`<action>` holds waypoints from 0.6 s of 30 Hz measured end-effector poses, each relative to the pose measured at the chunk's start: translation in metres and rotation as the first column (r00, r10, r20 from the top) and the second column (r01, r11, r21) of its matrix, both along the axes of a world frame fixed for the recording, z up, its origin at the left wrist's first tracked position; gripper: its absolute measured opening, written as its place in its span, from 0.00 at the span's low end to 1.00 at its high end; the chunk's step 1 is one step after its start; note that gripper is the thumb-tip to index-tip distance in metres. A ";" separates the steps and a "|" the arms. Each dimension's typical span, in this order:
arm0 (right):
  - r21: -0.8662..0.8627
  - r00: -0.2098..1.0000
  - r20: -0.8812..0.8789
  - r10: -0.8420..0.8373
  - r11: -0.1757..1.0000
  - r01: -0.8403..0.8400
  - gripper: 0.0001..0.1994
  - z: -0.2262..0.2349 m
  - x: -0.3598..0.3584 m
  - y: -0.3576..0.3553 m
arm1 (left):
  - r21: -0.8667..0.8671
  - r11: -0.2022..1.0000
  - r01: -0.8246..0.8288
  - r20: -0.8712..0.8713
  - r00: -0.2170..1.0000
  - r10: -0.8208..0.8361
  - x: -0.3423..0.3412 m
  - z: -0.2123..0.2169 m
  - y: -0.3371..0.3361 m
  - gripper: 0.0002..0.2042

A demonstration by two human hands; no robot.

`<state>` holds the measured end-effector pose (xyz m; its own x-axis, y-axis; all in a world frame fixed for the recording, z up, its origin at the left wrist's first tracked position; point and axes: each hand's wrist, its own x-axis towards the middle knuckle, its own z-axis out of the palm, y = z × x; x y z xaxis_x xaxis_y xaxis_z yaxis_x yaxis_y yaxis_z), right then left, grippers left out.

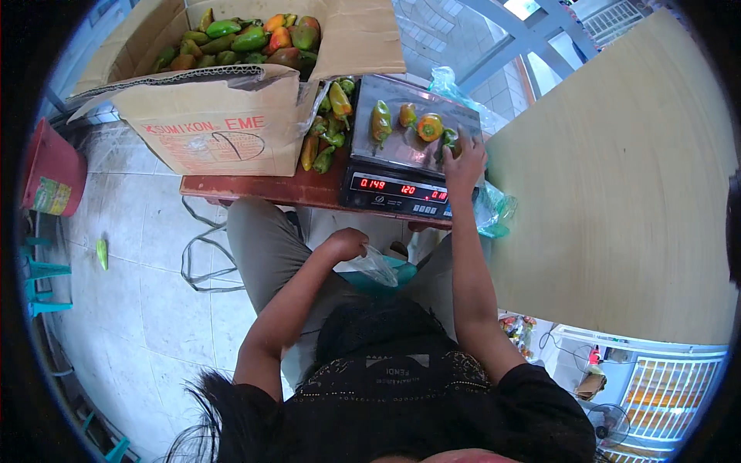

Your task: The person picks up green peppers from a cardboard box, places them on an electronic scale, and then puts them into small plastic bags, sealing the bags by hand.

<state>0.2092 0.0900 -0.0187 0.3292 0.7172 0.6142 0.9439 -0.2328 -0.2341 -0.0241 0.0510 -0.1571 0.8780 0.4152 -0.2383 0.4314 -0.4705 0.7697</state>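
My right hand (465, 163) is on the right side of the scale's metal pan (417, 94), its fingers closed around a dark green pepper (450, 140). Left of it on the pan lie an orange and green pepper (429, 127), a small brownish pepper (407, 115) and a long green-yellow pepper (381, 122). Red digits glow on the black digital scale (394, 190). Over my lap, my left hand (346, 245) grips a clear plastic bag (376, 267), which hangs limp.
An open cardboard box (208, 131) of mixed peppers stands on the red-brown bench (255, 187). More peppers (330, 127) lie between box and scale. A wooden tabletop (617, 193) is at right, a green plastic bag (494, 208) beside it. At left are a red bucket (65, 170) and a fallen pepper (102, 254).
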 end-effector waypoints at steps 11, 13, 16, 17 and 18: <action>-0.220 0.978 0.127 0.168 0.966 -0.137 0.25 0.023 0.003 0.043 | 0.006 1.000 0.020 0.026 0.999 -0.020 0.000 0.004 0.001 0.09; -0.112 0.981 -0.031 0.191 0.975 -0.194 0.24 0.035 0.012 0.044 | 0.025 0.999 0.039 0.016 0.999 -0.039 0.000 0.007 0.000 0.09; 0.056 0.960 -0.141 0.243 0.970 -0.237 0.23 0.056 0.016 0.045 | -0.006 0.999 0.033 -0.027 0.999 -0.033 -0.001 0.008 0.000 0.09; 0.078 0.942 -0.237 0.240 0.971 -0.227 0.24 0.062 0.014 0.044 | -0.001 0.999 0.035 -0.025 0.999 -0.035 -0.002 0.006 -0.001 0.09; 0.101 0.913 -0.330 0.239 0.971 -0.218 0.24 0.069 0.011 0.043 | 0.006 0.999 0.035 -0.022 0.999 -0.035 -0.002 0.006 0.000 0.09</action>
<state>0.2205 0.1325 0.0506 0.3559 0.7625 0.5403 0.8322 0.0044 -0.5544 -0.0266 0.0506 -0.1515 0.8866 0.3856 -0.2555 0.4315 -0.4905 0.7571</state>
